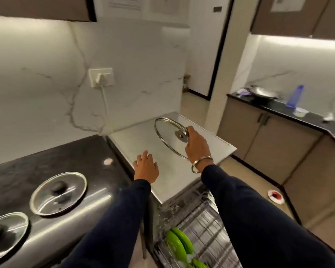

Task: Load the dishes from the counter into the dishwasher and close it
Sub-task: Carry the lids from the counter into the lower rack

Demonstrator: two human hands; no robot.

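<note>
My right hand (196, 147) grips a glass lid (167, 135) with a steel rim, tilted up above the white counter top (143, 140). My left hand (145, 167) hovers open over the same counter, fingers spread, holding nothing. Two more glass lids lie flat on the dark counter at the left: one (58, 193) in the middle, another (6, 235) at the bottom left corner. Below my arms the dishwasher rack (203, 227) is pulled out, with green plates (177, 243) standing in it.
A white plug and cable (103, 80) hang on the marble wall behind. Across the aisle a black counter (278, 107) carries a pan, a blue bottle (295, 96) and small items. A small dish (276, 196) lies on the floor by the cabinets.
</note>
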